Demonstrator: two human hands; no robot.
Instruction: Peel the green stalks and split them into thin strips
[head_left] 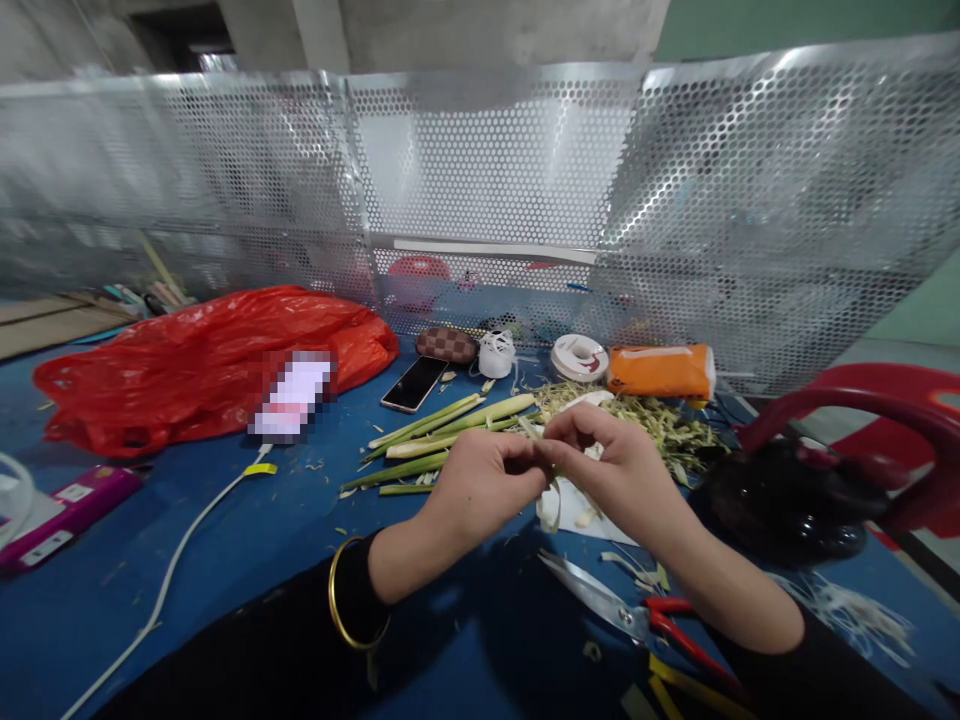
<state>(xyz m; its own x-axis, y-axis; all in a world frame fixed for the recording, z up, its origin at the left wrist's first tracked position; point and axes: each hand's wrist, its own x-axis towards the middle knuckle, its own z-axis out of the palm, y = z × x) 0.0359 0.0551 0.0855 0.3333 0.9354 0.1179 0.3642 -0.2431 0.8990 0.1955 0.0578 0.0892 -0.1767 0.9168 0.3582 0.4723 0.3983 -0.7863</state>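
Strip, plant: pale green strip of plant leaf [553, 508], thin and narrow, held just above the blue counter [225, 560] at centre, its loose end drooping in a curl below the fingers.

Left hand [480, 485]: grip closed to a fingertip pinch on the strip's upper end; gold bangle [341, 600] at the wrist.

Right hand [626, 470]: grip likewise pinched shut on the same strip, fingertips touching those of the left.

Handling, as judged: very light, limp and fibrous; likely to tear along its length and to crease if squeezed. Best taken near an end between thumb and forefinger, with little force.

Nearby: bundle of long green stalks [442, 430] lying just beyond the left hand; heap of pale shredded trimmings [660, 425] behind the right hand; steel scissors with red handles [600, 600] under the right forearm, blades parted; black smartphone [414, 383]; crumpled red plastic bag [202, 360] at far left.
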